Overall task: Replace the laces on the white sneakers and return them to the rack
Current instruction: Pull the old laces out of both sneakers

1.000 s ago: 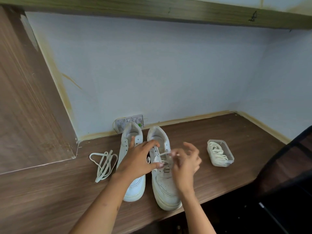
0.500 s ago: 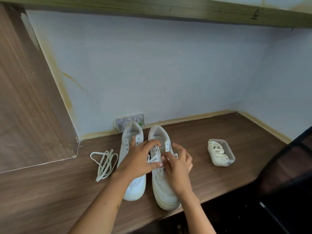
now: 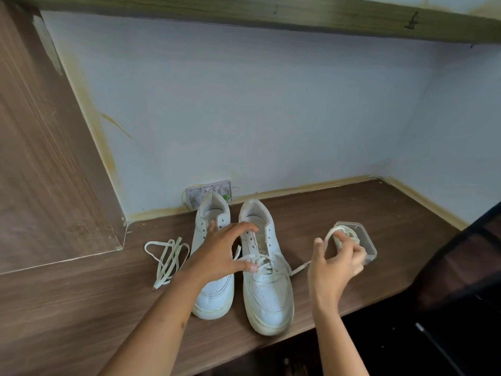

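Reaching in from the lower left, my left hand (image 3: 219,251) arches over the gap between the two white leather sneakers, fingers curved and spread — thumb tip pressing the laced crossings of the right-hand white sneaker (image 3: 267,278), fingertips touching its upper eyelet row. It closes round nothing that I can see. My right hand (image 3: 334,263) is raised beside that shoe with the wrist bent back, fingers curled and pinching a loop of the flat cream shoelace (image 3: 298,268), which runs taut from the lower eyelets across to my grip.

My left palm covers the middle of the left-hand white sneaker (image 3: 214,291), so I cannot tell how its eyelets look there. My right fingers hide part of the small clear plastic box (image 3: 366,240) behind them; the pale coil inside is hard to make out.

Both shoes stand side by side on the dark wooden shelf (image 3: 352,213), toes towards me. A loose cream lace (image 3: 166,256) lies in a heap just left of them, apart from both hands.
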